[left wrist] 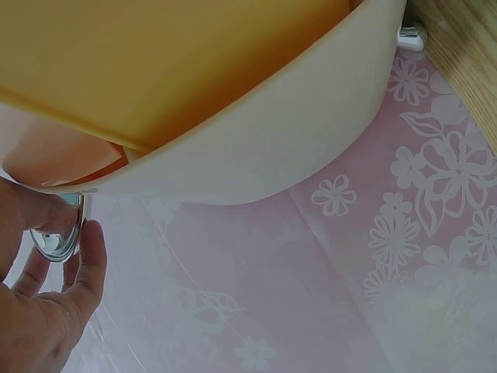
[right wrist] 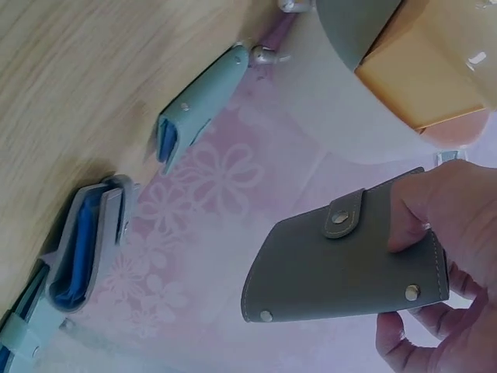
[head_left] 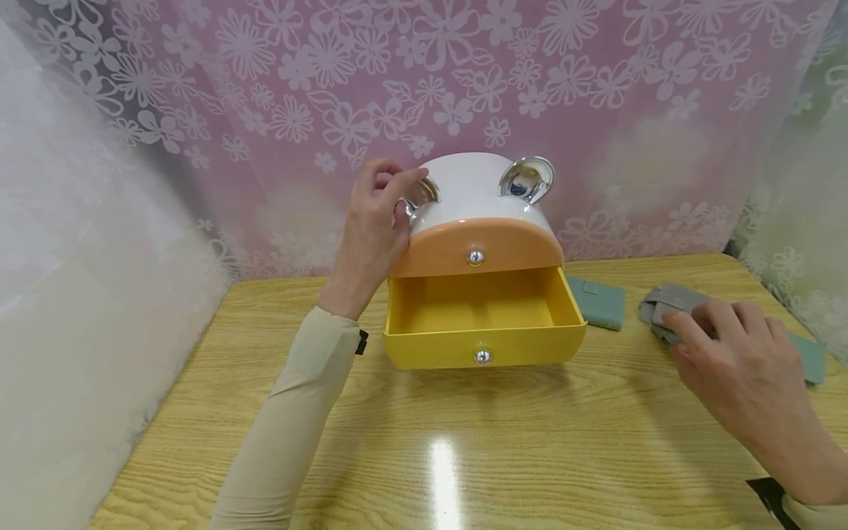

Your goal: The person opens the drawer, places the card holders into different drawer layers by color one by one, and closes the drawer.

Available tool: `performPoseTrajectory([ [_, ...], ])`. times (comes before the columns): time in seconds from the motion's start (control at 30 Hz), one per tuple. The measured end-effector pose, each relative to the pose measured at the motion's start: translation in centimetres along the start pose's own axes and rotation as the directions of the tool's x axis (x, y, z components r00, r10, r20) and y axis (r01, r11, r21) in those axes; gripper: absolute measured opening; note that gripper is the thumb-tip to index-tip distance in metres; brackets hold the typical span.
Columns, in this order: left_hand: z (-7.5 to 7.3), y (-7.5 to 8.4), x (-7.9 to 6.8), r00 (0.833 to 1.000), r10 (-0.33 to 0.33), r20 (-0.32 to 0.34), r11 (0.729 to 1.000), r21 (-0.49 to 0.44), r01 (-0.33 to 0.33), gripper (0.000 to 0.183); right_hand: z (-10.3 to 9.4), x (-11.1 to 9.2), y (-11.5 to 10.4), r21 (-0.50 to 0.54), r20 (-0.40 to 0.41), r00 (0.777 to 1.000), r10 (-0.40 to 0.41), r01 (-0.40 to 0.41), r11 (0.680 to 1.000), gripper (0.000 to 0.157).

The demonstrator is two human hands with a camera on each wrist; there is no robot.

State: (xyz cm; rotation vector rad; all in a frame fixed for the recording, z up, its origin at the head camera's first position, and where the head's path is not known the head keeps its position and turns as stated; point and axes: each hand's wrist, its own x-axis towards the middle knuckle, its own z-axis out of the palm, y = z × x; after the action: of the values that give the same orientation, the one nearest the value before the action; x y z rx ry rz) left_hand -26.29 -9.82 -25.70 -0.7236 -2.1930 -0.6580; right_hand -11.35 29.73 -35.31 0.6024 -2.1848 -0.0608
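Note:
A small white chest (head_left: pixel 467 177) with silver round ears stands on the table. Its orange upper drawer (head_left: pixel 430 255) is closed, and the yellow lower drawer (head_left: pixel 437 352) is pulled out with nothing inside. My left hand (head_left: pixel 374 221) pinches the left silver ear (left wrist: pixel 58 245) between thumb and fingers. Over the right side of the table, my right hand (head_left: pixel 745 368) holds a dark grey snap card holder (right wrist: pixel 334 264), thumb on its face and fingers beneath. Behind it, another grey card holder (right wrist: pixel 111 225) with a blue inside stands on the table.
A teal card holder (head_left: pixel 599 303) lies close to the chest's right side. Another teal card holder (head_left: pixel 811 361) is at the far right, partly behind my right hand. A pink flowered curtain (head_left: pixel 298 147) hangs behind the table (head_left: pixel 503 449).

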Motion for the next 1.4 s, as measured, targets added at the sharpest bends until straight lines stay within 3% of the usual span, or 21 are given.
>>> performPoseTrajectory([
  [0.23,0.0,0.0,0.0,1.0,-0.002,0.0,1.0,0.001,0.002,0.043,-0.1,1.1,-0.6,0.076,-0.09,0.996,0.021,-0.014,0.997,0.048],
  [0.4,0.0,0.0,0.0,1.0,-0.004,0.003,1.0,0.004,0.004,0.043,-0.6,1.7,-1.2,0.145,-0.131,0.989,0.067,-0.047,0.988,0.034],
  [0.57,0.0,0.0,0.0,1.0,0.001,-0.004,1.0,-0.002,-0.001,0.043,-1.2,2.6,-1.6,0.192,-0.169,0.979,0.115,-0.082,0.978,0.051],
  [0.73,0.0,0.0,0.0,1.0,-0.01,-0.007,1.0,-0.023,0.01,0.043,-1.6,3.3,-1.7,0.307,-0.195,0.964,0.183,-0.117,0.945,0.06],
  [0.9,0.1,0.0,-0.1,1.0,-0.002,-0.007,1.0,-0.014,0.002,0.043,-2.0,3.8,-1.9,0.441,-0.206,0.943,0.262,-0.15,0.885,0.058],
  [1.03,0.0,0.0,-0.1,1.0,-0.005,-0.008,1.0,-0.018,0.004,0.043,-2.2,3.9,-1.8,0.535,-0.183,0.939,0.292,-0.154,0.83,0.058],
  [1.13,0.0,0.0,-0.1,1.0,-0.006,-0.009,1.0,-0.019,0.006,0.043,-2.2,3.9,-1.6,0.625,-0.156,0.938,0.311,-0.15,0.766,0.054],
  [1.27,0.0,-0.1,-0.1,1.0,0.005,-0.016,1.0,-0.009,-0.005,0.043,-2.2,3.7,-1.6,0.729,-0.101,0.928,0.358,-0.176,0.661,0.033],
  [1.4,0.1,-0.1,-0.1,1.0,0.008,-0.01,1.0,-0.001,-0.008,0.043,-2.4,3.7,-1.7,0.777,-0.048,0.916,0.399,-0.216,0.591,0.024],
])
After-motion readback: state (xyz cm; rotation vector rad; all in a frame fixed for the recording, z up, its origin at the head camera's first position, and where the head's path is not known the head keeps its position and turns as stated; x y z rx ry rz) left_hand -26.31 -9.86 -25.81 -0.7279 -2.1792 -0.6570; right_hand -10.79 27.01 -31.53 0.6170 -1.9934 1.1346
